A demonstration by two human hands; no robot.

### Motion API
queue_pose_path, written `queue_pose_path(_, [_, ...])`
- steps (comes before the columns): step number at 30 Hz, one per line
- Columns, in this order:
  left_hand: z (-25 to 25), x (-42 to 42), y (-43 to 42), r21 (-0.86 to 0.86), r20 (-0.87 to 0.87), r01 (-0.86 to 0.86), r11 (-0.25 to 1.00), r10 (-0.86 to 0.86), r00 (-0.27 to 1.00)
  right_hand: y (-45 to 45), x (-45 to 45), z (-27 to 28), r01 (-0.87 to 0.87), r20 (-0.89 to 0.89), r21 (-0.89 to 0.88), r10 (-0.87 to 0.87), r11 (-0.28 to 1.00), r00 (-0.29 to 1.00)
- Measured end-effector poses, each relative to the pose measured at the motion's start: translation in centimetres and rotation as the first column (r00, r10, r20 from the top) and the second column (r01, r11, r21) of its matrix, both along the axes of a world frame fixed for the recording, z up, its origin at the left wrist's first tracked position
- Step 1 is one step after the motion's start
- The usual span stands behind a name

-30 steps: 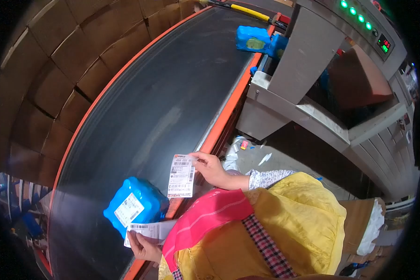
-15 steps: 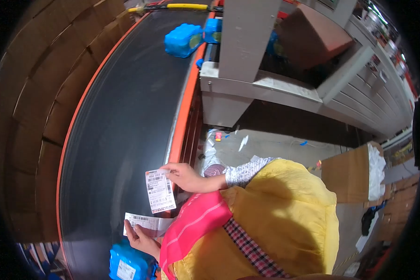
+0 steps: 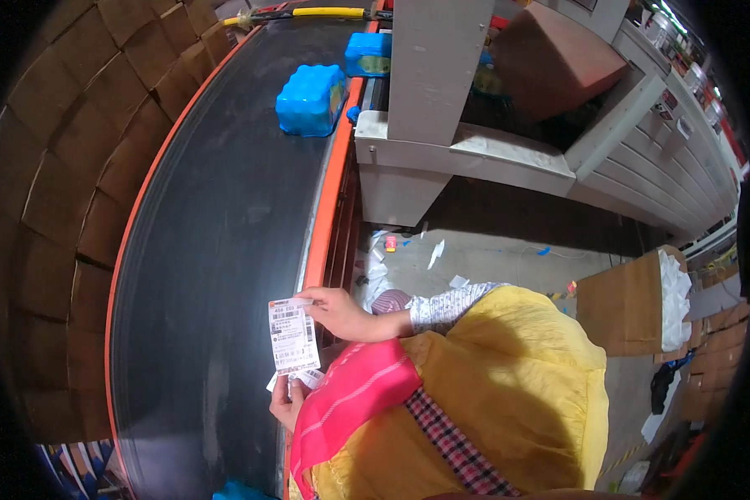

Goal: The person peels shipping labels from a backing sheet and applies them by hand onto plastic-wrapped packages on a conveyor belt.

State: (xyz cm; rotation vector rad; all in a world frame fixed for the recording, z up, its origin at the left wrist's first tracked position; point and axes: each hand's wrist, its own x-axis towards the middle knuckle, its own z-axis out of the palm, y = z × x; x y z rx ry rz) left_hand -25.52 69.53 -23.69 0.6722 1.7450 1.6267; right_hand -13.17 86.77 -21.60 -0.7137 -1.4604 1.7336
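My right hand pinches the top right corner of a printed shipping label, held upright over the belt's near edge. Just below it, my left hand has its fingers closed on a second white label, mostly hidden behind the first one and the fingers. Both labels carry barcodes and small print. At the bottom edge, only the top of a blue-wrapped pack shows. Farther up the belt sits another blue shrink-wrapped pack.
A black conveyor belt with orange rails runs away from me. Stacked cartons line its left side. A third blue pack is beside a grey machine frame. Paper scraps lie on the floor, near an open carton.
My left hand has moved up and right, bringing its label behind the other. The blue pack up the belt has come closer. The near pack has slid mostly out of view.
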Motion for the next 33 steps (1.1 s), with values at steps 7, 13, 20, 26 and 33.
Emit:
queue_pose_path(7, [1.2,0.4,-0.4,-0.015,0.008,-0.038,0.999,0.038,0.999,0.7,0.0,0.0,0.024,0.072,0.042,-0.027,0.999,0.997])
queue_pose_path(13, [2.2,1.0,0.5,-0.109,0.068,-0.081,0.991,0.089,0.994,6.5,-0.3,-1.1,0.201,0.259,0.271,-0.272,0.942,0.927])
queue_pose_path(20, [1.8,1.4,0.5,-0.1,0.07,-0.142,0.985,0.15,0.986,22.0,-2.6,-0.6,0.358,0.22,0.684,-0.647,0.636,0.73])
queue_pose_path(26, [2.3,1.6,0.9,-0.14,0.049,-0.189,0.972,0.198,0.979,32.8,-7.0,-1.0,0.322,0.298,0.771,-0.758,0.549,0.58])
queue_pose_path(33, [0.8,1.3,0.7,-0.138,0.036,-0.234,0.962,0.241,0.97,28.1,-8.2,-1.2,-0.226,0.432,0.9,-0.697,0.373,0.571])
